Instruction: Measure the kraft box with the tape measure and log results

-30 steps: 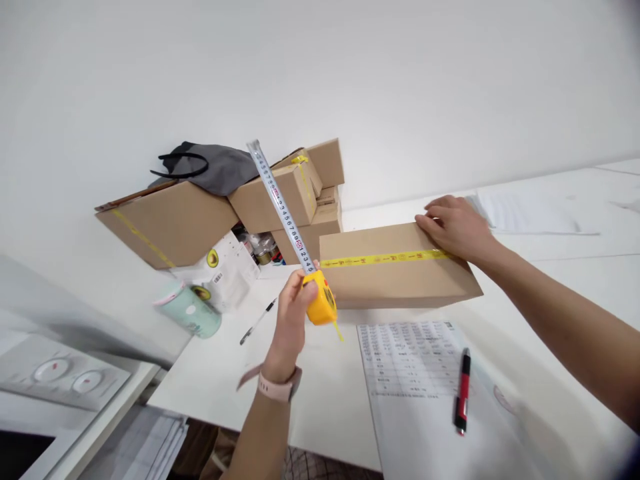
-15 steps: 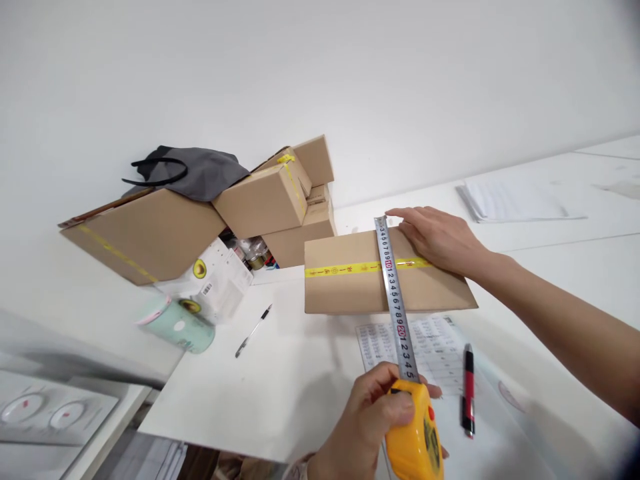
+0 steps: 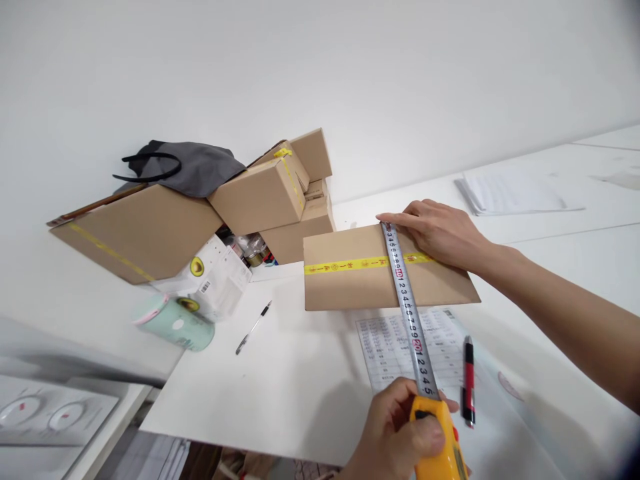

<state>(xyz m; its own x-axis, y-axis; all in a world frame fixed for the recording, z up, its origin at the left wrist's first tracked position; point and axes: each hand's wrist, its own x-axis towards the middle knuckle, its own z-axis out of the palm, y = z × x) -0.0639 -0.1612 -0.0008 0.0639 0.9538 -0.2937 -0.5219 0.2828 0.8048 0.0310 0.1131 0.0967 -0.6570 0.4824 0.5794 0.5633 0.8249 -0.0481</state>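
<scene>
A flat cardboard box [image 3: 350, 287] sealed with yellow tape lies on the white table [image 3: 280, 380]. My right hand [image 3: 437, 230] rests on its far right part, fingers stretched out, pinning the tip of a steel tape blade [image 3: 407, 307] at the box's far edge. The blade runs back across the box to a yellow tape measure [image 3: 443, 443] that my left hand [image 3: 400, 433] grips at the bottom of the view.
A printed sheet [image 3: 400, 347] and a red-and-black pen [image 3: 469, 380] lie in front of the box. Left of it are a thin pen [image 3: 254, 327], a mint-green cup [image 3: 175, 323], a white pouch [image 3: 215, 277], stacked boxes [image 3: 260, 197] and a grey bag [image 3: 185, 167]. Papers [image 3: 510, 193] lie far right.
My left hand swung the tape measure from upright left of the box down to the near right, laying the blade across the box. My right hand slid left and pinned the blade's tip.
</scene>
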